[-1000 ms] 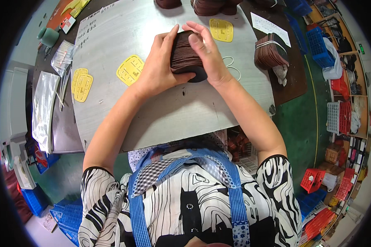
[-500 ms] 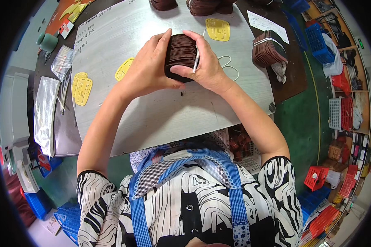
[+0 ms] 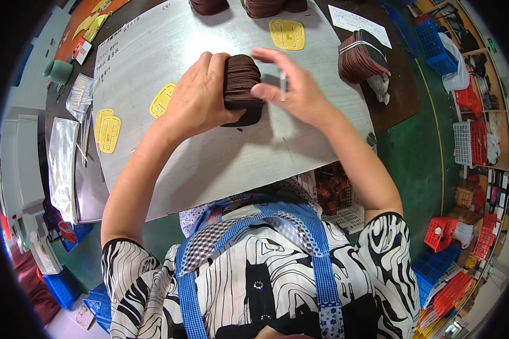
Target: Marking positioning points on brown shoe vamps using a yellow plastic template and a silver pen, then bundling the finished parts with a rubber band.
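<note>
A thick stack of dark brown, flat pieces (image 3: 242, 82) stands on the pale board, its many layered edges showing. My left hand (image 3: 201, 93) is wrapped round its left side, thumb along the near face. Just right of the stack, my right hand (image 3: 302, 93) is lifted away, blurred, thumb and forefinger apart. A slim white pen-like tool (image 3: 283, 86) is tucked in that hand; its exact kind is unclear. Yellow rounded templates lie about: one (image 3: 163, 100) beside my left hand, one (image 3: 287, 35) beyond the stack, and an overlapping pair (image 3: 108, 134) at the left.
Toward the right edge sits a brown bundle (image 3: 356, 59) tied with a white band, near a written sheet (image 3: 361, 25). More brown stacks (image 3: 263, 7) stand at the back. Cotton swabs in a bag (image 3: 81, 93) and a clear plastic bag (image 3: 64, 164) lie left of the board (image 3: 209, 183).
My right hand has let go of the stack's right side and moved off to the right, still carrying the pen-like tool. My left hand keeps hold; the stack sits slightly nearer in the picture.
</note>
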Motion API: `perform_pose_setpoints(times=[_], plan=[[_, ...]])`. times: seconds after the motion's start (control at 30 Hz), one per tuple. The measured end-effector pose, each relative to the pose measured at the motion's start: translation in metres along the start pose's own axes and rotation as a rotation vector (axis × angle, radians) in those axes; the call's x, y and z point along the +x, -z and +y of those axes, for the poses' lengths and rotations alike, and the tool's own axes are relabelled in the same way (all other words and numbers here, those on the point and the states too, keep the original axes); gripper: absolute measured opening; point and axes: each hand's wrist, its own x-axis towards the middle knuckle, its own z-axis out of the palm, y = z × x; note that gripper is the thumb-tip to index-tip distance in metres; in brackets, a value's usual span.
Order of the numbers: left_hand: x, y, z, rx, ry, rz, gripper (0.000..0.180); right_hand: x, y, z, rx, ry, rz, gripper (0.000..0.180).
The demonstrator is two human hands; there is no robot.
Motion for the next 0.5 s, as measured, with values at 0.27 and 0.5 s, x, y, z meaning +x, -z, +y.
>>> perform_pose_setpoints(times=[0.27, 0.5], plan=[[0.004, 0.004, -0.003, -0.010, -0.006, -0.032, 0.087, -0.022, 0.065, 0.013, -0.826, 0.097, -0.128, 0.013], [0.013, 0.002, -0.012, -0.043, -0.035, 0.041, 0.080, -0.020, 0.059, 0.020, -1.074, 0.256, -0.131, 0.013]])
